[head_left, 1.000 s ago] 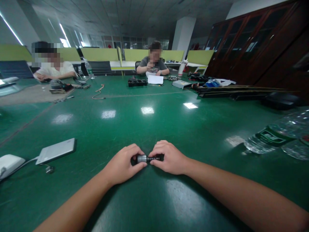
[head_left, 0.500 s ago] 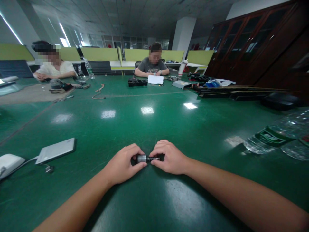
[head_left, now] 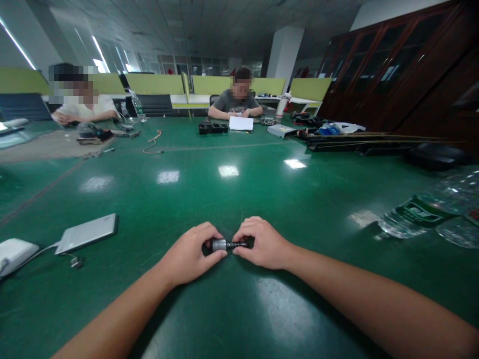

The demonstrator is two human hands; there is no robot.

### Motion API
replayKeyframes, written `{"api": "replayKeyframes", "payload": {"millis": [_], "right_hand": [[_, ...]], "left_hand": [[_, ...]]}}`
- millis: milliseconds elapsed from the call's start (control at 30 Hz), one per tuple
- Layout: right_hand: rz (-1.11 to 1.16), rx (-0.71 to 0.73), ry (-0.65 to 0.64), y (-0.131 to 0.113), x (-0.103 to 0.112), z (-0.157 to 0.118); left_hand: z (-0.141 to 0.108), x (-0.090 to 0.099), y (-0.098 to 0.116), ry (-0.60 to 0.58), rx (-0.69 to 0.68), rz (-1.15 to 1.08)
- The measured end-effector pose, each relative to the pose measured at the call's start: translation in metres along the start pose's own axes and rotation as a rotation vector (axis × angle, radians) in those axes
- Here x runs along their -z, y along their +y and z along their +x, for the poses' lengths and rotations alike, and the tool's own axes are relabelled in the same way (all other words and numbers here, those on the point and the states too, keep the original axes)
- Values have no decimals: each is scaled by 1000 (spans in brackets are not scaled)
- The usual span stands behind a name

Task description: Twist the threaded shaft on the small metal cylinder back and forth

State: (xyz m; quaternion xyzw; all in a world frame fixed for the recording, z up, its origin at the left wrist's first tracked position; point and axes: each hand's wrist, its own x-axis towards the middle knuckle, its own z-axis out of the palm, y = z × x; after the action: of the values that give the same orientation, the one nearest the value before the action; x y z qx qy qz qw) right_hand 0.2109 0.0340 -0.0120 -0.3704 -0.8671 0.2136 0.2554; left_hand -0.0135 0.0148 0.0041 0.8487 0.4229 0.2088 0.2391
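Observation:
A small silver metal cylinder (head_left: pixel 219 245) lies lengthwise between my hands, low over the green table. From its right end runs a thin dark shaft (head_left: pixel 235 245) with ridges or coils along it. My left hand (head_left: pixel 194 253) curls around the cylinder, thumb on the near side and fingers on the far side. Curled the same way, my right hand (head_left: pixel 264 244) has thumb and fingers at the shaft, whose far end is partly hidden in shadow by the palm. A narrow gap separates the fingertips of both hands.
A silver slab-like device (head_left: pixel 88 233) with a cable and a white adapter (head_left: pixel 15 255) sit at left. Clear water bottles (head_left: pixel 417 214) stand at right. Across the green table (head_left: pixel 194 199), two people sit near a black tray-like part (head_left: pixel 213 127), white paper (head_left: pixel 241 123) and long dark strips (head_left: pixel 348 142).
Both hands have stayed almost in place. The cylinder and shaft have shifted very slightly left, and the shine on them differs a little.

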Motion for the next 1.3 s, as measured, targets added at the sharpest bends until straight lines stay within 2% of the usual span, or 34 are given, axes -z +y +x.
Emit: {"api": "replayKeyframes", "payload": {"millis": [1300], "right_hand": [[-27, -74, 37, 0, 4, -1]], "left_hand": [[-3, 7, -2, 21, -14, 97]]}}
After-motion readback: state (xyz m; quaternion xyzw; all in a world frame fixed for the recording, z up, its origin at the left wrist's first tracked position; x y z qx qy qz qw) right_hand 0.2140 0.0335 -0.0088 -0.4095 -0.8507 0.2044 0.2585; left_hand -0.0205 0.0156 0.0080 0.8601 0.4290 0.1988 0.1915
